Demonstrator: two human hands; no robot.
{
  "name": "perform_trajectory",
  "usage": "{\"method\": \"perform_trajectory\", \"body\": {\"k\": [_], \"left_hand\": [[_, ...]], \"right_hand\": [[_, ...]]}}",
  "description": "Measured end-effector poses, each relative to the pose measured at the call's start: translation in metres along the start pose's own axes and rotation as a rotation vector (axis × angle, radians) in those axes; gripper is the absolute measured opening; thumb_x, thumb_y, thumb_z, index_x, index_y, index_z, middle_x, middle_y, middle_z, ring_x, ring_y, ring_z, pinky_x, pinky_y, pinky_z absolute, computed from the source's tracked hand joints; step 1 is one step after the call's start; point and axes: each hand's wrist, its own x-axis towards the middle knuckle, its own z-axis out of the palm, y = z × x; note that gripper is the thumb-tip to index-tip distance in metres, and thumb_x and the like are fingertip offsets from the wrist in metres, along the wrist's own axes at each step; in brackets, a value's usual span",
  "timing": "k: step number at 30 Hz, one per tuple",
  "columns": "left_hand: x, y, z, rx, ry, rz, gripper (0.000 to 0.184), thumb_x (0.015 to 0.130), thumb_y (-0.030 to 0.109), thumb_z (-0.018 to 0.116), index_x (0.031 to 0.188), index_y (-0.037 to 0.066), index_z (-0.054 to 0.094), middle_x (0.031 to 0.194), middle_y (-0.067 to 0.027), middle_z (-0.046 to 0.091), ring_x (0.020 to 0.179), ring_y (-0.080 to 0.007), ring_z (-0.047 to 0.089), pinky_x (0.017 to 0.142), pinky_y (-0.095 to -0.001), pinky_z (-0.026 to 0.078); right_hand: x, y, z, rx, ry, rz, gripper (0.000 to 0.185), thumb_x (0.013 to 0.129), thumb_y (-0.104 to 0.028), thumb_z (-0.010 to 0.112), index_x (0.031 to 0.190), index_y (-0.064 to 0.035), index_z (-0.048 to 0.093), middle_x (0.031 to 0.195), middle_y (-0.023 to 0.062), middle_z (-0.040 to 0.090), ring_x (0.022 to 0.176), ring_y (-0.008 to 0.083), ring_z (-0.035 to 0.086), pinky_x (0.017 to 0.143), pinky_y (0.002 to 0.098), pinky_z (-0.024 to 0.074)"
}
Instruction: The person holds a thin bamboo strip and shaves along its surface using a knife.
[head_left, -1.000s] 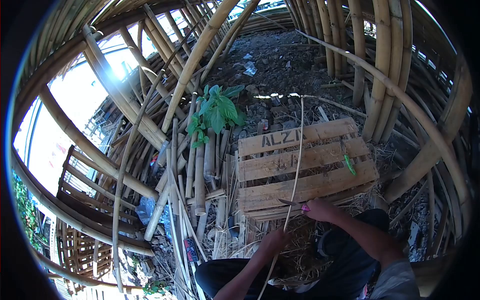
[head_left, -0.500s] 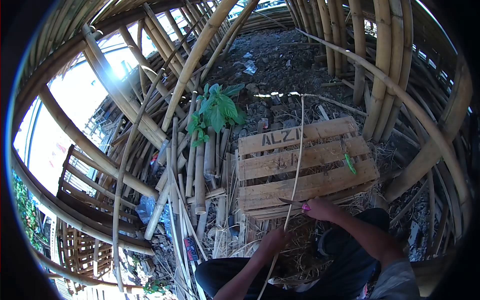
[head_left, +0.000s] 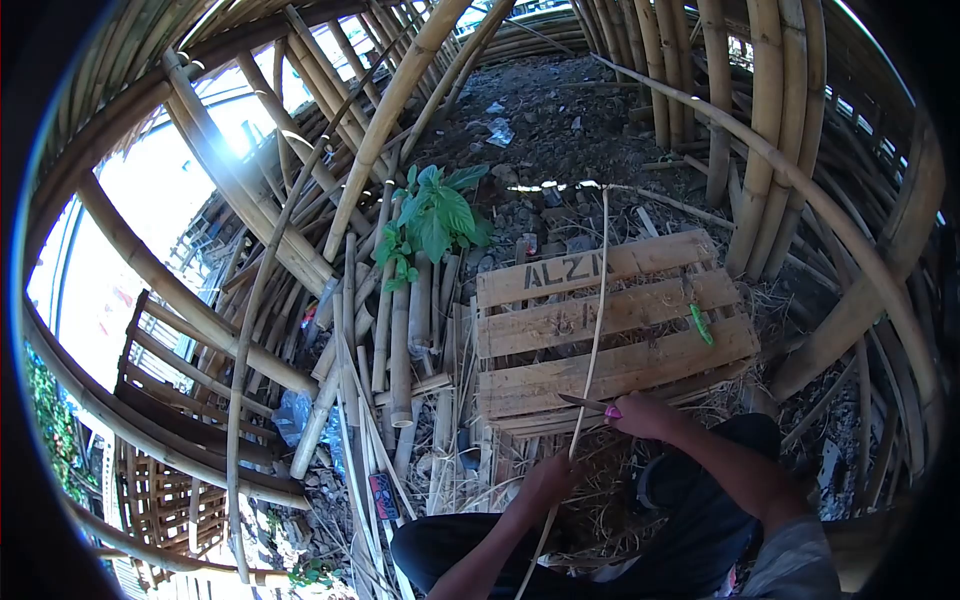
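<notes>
Knife (head_left: 590, 404) and bamboo strip (head_left: 600, 290), crossing at lower centre, have barely shifted: the right hand (head_left: 643, 416) keeps a closed grip on the pink handle (head_left: 612, 411), the left hand (head_left: 547, 482) on the strip, so the knife remains at the same stretch.

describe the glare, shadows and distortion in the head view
Head view, left: white glare washes out most of what lies behind round tan bamboo poles; head view, edges: fisheye bending, fading to black; head view, bottom: dark cloth trousers lose detail in shadow; head view, centre: the slatted brown wooden crate looks brighter than the right hand holding a pink-handled metal knife.
</notes>
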Motion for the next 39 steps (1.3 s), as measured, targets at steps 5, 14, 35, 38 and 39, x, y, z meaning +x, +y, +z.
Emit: {"method": "perform_trajectory", "body": {"k": [5,14,35,38,39], "left_hand": [[0.000,0.002,0.000,-0.012,0.010,-0.004,0.045,0.085,0.039,0.051,0.082,-0.005,0.058,0.075,-0.0281,0.060,0.078,-0.0433,0.059,0.069,-0.0490,0.045],[0.005,-0.007,0.006,0.007,-0.045,-0.009,0.048,0.085,0.045,0.052,0.095,-0.002,0.056,0.085,-0.0268,0.061,0.085,-0.0436,0.058,0.075,-0.0497,0.044],[0.002,-0.007,0.006,0.059,-0.001,0.025,0.040,0.085,0.038,0.051,0.091,-0.001,0.053,0.081,-0.0265,0.060,0.081,-0.0434,0.059,0.070,-0.0508,0.045],[0.001,-0.005,0.006,0.010,0.050,0.037,0.045,0.085,0.039,0.051,0.083,-0.006,0.055,0.075,-0.0276,0.059,0.078,-0.0431,0.059,0.068,-0.0492,0.044],[0.001,-0.006,0.007,0.010,0.047,0.038,0.045,0.085,0.039,0.051,0.084,-0.006,0.055,0.075,-0.0275,0.059,0.078,-0.0430,0.059,0.068,-0.0491,0.045]], "right_hand": [[-0.001,0.000,0.000,-0.010,0.004,-0.022,0.031,0.084,-0.027,0.054,0.088,0.0029,0.063,0.076,0.0223,0.063,0.075,0.0370,0.063,0.072,0.0449,0.0490],[0.006,0.010,0.009,-0.011,0.028,-0.050,0.029,0.083,-0.025,0.055,0.087,0.0029,0.063,0.076,0.0232,0.063,0.075,0.0366,0.063,0.072,0.0448,0.0486],[0.001,0.005,0.003,-0.011,0.016,-0.046,0.031,0.083,-0.025,0.054,0.083,0.0041,0.063,0.075,0.0234,0.063,0.078,0.0371,0.063,0.075,0.0456,0.0483],[0.003,0.007,0.005,-0.025,0.015,-0.048,0.032,0.083,-0.026,0.054,0.084,0.0044,0.063,0.076,0.0239,0.063,0.078,0.0373,0.063,0.075,0.0455,0.0484],[0.002,0.006,0.004,-0.028,0.019,-0.050,0.032,0.083,-0.026,0.054,0.084,0.0046,0.063,0.077,0.0242,0.063,0.079,0.0375,0.063,0.075,0.0456,0.0483]]}}
